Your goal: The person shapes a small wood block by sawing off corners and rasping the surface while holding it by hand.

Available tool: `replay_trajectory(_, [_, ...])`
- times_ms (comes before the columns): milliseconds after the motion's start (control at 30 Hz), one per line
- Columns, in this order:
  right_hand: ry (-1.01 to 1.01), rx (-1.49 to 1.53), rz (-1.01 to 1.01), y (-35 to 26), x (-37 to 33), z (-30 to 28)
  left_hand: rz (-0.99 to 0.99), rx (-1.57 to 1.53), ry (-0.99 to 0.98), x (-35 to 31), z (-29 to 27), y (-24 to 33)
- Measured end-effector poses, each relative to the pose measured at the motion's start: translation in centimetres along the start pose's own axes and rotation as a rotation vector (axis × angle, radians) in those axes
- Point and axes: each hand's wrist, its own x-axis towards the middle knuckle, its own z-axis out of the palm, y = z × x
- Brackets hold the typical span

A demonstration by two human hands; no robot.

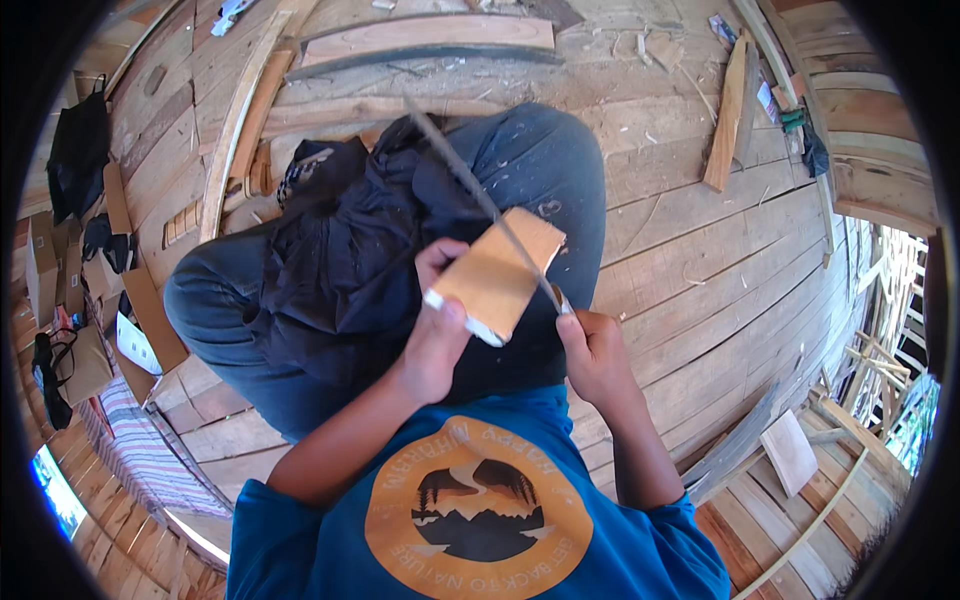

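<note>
Above my crossed legs, my left hand is closed round a small flat wooden block with pale, rough ends. Its thumb presses the near edge while the fingers go under the left side. My right hand grips the near end of a long thin grey metal tool; whether it is a file or a blade I cannot make out. The tool lies slantwise across the block's upper face, its far tip pointing up and left. Most of its handle is hidden in my fist. Dark crumpled cloth lies over my lap.
Beyond my knees, a long board lies on the plank floor. More wood strips lie at left, and a narrow plank at right. Open cardboard boxes stand at the left. A wood piece rests at lower right.
</note>
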Motion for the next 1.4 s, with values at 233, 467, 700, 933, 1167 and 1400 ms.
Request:
replay_trajectory(233, [0.01, -0.07, -0.01, 0.6, 0.0, -0.2, 0.005, -0.118, 0.026, 0.3, -0.2, -0.2])
replay_trajectory(467, [0.066, -0.136, 0.074, 1.0, 0.6, -0.1, -0.024, -0.074, -0.001, 0.2, 0.0, 0.4])
replay_trajectory(700, [0.069, -0.114, -0.027, 0.5, 0.4, 0.1, -0.046, -0.065, 0.008, 0.0, 0.1, 0.3])
replay_trajectory(933, [0.077, -0.11, 0.043, 1.8, 1.3, -0.5, -0.048, -0.089, 0.005, 0.3, -0.2, 0.9])
replay_trajectory(1167, [0.051, -0.159, -0.01, 1.2, 1.2, -0.9, -0.04, -0.103, 0.042, 0.3, 0.5, 1.2])
replay_trajectory(1400, [0.093, -0.239, 0.135, 1.6, 2.6, -1.6, 0.036, -0.03, 0.071, 0.7, 1.3, 0.9])
